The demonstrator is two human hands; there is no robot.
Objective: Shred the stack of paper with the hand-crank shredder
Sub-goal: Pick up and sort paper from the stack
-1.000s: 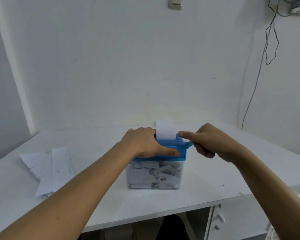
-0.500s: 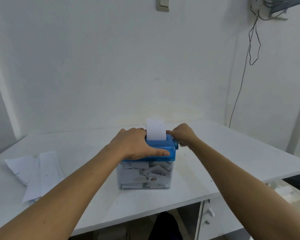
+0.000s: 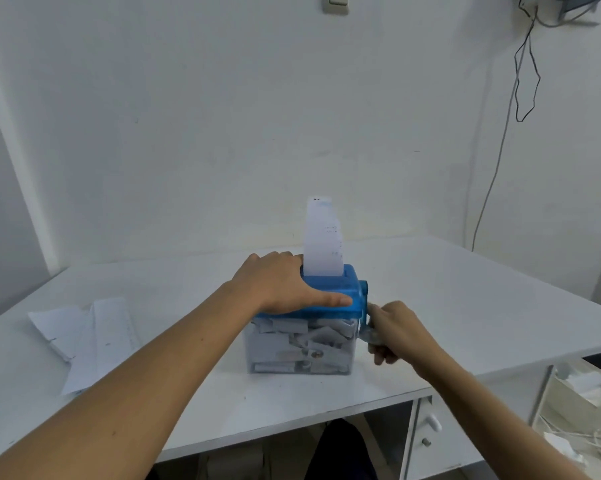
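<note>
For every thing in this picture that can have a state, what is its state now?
Shredder: on the table, left hand pressing flat on top.
Sheet: upright, lower end in the slot.
Crank: pointing down, gripped by right hand.
Bin: nearly full of shreds.
Paper stack: lying on the table, untouched.
Drawer: closed.
</note>
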